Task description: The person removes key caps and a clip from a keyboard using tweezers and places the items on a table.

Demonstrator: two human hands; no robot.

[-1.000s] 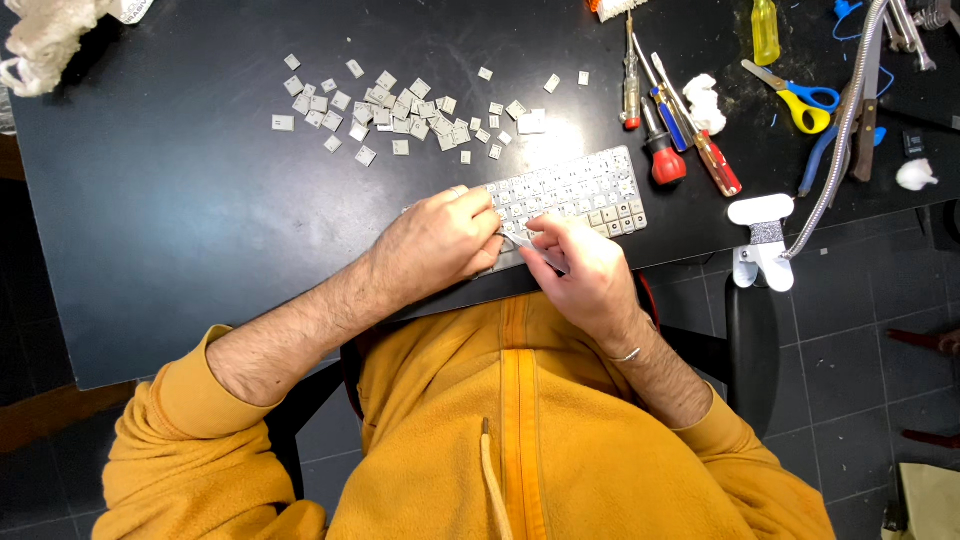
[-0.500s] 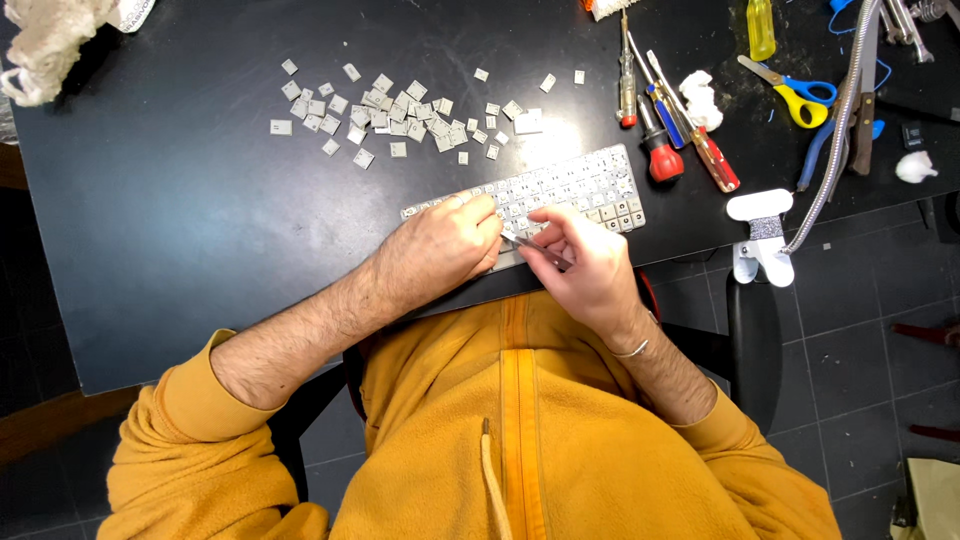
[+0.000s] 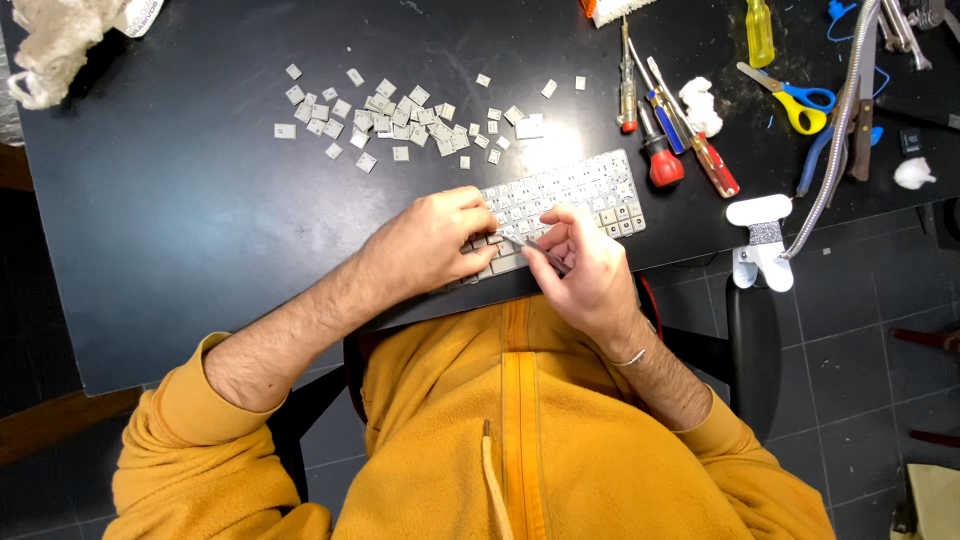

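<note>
Pinching a thin metal tool (image 3: 540, 252), the right hand (image 3: 585, 265) works the keyboard (image 3: 570, 200); left hand (image 3: 425, 250) presses it flat.

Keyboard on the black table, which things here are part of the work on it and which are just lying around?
In use:
keyboard
thin metal tool in the right hand
left hand resting on the keyboard
loose keycaps

Lying about:
screwdrivers
scissors
yellow bottle
cotton wads
white clamp
</note>
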